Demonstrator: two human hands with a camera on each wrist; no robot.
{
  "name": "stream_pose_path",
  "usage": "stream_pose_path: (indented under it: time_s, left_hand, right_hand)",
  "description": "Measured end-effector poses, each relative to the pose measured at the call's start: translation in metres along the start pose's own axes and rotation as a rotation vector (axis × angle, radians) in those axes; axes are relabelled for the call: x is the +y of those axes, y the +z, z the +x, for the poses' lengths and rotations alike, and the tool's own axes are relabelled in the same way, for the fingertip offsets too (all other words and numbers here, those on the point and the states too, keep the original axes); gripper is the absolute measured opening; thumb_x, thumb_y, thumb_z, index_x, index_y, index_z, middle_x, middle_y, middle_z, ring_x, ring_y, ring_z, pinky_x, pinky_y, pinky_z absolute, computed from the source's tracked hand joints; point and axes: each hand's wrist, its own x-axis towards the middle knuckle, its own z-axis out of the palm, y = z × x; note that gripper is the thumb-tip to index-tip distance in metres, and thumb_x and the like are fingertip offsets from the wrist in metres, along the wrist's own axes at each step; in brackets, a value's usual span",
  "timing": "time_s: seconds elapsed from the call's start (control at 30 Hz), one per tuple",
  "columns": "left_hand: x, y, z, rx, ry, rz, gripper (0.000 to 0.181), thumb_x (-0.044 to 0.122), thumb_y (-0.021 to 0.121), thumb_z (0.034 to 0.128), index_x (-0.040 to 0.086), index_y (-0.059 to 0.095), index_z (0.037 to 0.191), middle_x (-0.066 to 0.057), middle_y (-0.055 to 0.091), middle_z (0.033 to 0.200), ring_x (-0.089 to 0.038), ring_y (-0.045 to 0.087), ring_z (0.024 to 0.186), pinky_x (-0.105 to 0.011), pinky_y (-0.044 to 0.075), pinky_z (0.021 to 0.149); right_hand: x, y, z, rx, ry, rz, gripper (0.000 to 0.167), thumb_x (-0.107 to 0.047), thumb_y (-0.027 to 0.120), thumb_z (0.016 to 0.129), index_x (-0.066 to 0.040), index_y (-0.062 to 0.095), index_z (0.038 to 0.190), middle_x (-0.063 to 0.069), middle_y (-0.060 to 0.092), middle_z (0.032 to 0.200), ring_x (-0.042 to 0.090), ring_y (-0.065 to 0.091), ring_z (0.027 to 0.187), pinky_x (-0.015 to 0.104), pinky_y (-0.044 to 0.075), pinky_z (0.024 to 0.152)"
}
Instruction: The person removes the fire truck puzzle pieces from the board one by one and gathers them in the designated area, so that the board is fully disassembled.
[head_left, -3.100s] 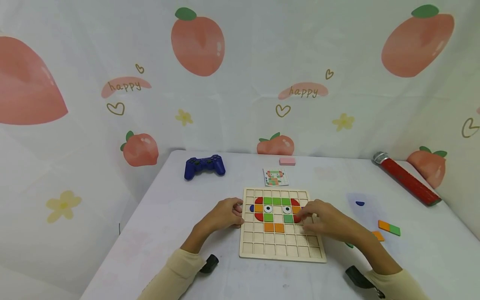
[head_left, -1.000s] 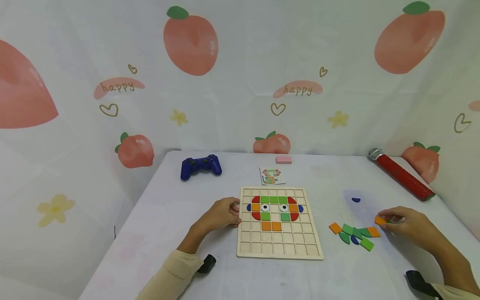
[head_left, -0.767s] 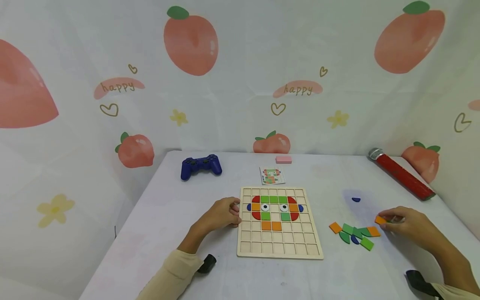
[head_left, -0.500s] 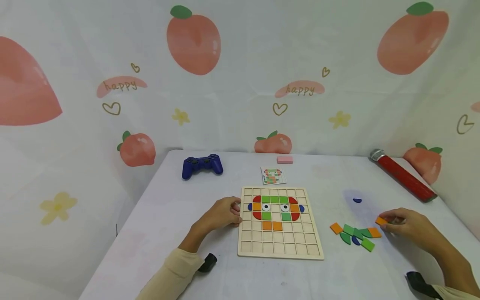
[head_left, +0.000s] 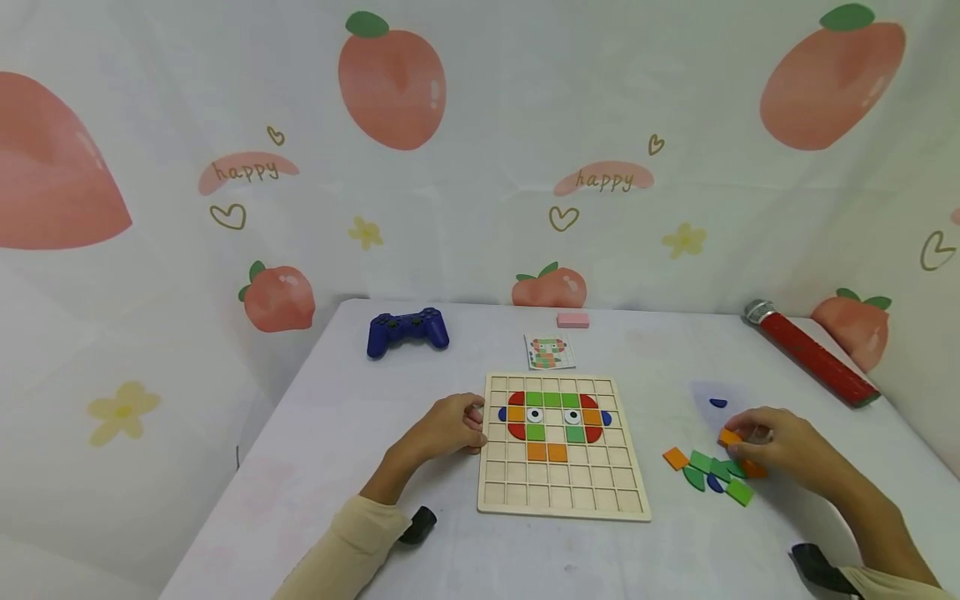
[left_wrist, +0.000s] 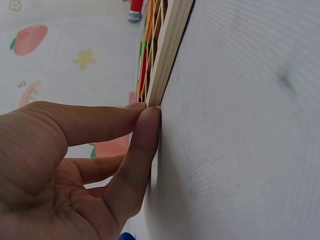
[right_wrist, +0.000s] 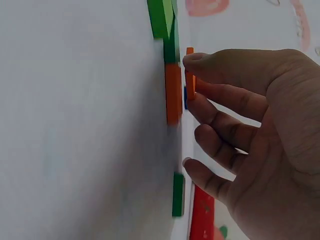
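At its left edge, the wooden grid board [head_left: 564,497] is pinched between thumb and fingers of the left hand [head_left: 446,427]; the left wrist view shows this hand [left_wrist: 85,165] on the board's rim [left_wrist: 167,55]. Red, green, orange and blue pieces with two eye pieces lie in the board's upper cells. To the right, the right hand [head_left: 787,446] pinches an orange square [head_left: 729,437] just above the loose pieces. In the right wrist view, thumb and fingertips of that hand [right_wrist: 250,110] hold the orange piece [right_wrist: 190,75] on edge, clear of the table.
Loose pieces, among them an orange square [head_left: 676,458] and a green one [head_left: 739,492], lie right of the board. Farther back are a blue half-round piece [head_left: 717,403], a pattern card [head_left: 550,352], a pink block [head_left: 573,320], a blue game controller [head_left: 408,332] and a red microphone [head_left: 817,357].
The right hand went from the board to the loose pieces, took hold of an orange square, and has moved left with it. The left hand stays at the board's edge.
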Motion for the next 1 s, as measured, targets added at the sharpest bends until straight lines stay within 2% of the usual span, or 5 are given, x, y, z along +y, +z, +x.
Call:
stream_pose_path:
  time_s: [0.1, 0.4, 0.6, 0.83, 1.0]
  left_hand:
    - [0.0, 0.0, 0.0, 0.0, -0.004, 0.002, 0.062, 0.0, 0.083, 0.0851, -0.009, 0.057, 0.141, -0.008, 0.064, 0.103, -0.015, 0.062, 0.087, -0.028, 0.058, 0.076]
    - [-0.001, 0.0, 0.001, 0.0, 0.001, 0.01, 0.063, 0.001, 0.083, 0.0849, -0.009, 0.058, 0.141, -0.008, 0.064, 0.103, -0.015, 0.062, 0.088, -0.028, 0.057, 0.077]
    - [0.0, 0.0, 0.0, 0.0, 0.005, 0.005, 0.062, 0.001, 0.083, 0.0849, -0.01, 0.058, 0.141, -0.008, 0.064, 0.103, -0.015, 0.063, 0.088, -0.028, 0.058, 0.077]
    - [-0.001, 0.001, 0.0, 0.006, 0.01, 0.014, 0.062, 0.0, 0.083, 0.0849, -0.01, 0.058, 0.141, -0.008, 0.064, 0.102, -0.015, 0.062, 0.087, -0.028, 0.057, 0.077]
    - [-0.001, 0.001, 0.0, 0.004, 0.014, 0.014, 0.062, 0.001, 0.083, 0.0854, -0.01, 0.057, 0.141, -0.008, 0.064, 0.102, -0.015, 0.062, 0.087, -0.027, 0.057, 0.076]
  right_hand:
    - [-0.012, 0.006, 0.003, 0.001, -0.035, -0.007, 0.039, -0.03, 0.082, 0.091, -0.002, 0.074, 0.117, 0.005, 0.066, 0.101, 0.023, 0.057, 0.095, 0.026, 0.053, 0.07]
    - [-0.05, 0.029, 0.008, 0.031, -0.211, -0.029, 0.026, -0.024, 0.084, 0.088, -0.008, 0.077, 0.108, -0.003, 0.067, 0.096, 0.018, 0.055, 0.093, 0.03, 0.053, 0.076]
    - [-0.078, 0.038, 0.012, -0.002, -0.256, -0.011, 0.024, -0.023, 0.084, 0.087, -0.012, 0.076, 0.106, -0.005, 0.065, 0.096, 0.018, 0.054, 0.095, 0.032, 0.053, 0.079]
    - [-0.106, 0.05, 0.016, -0.045, -0.269, -0.032, 0.024, -0.027, 0.083, 0.086, -0.018, 0.076, 0.107, -0.007, 0.062, 0.097, 0.017, 0.052, 0.097, 0.034, 0.05, 0.078]
    - [-0.121, 0.058, 0.017, -0.066, -0.341, -0.037, 0.023, -0.034, 0.084, 0.089, -0.022, 0.076, 0.108, -0.011, 0.061, 0.098, 0.015, 0.052, 0.1, 0.032, 0.05, 0.082]
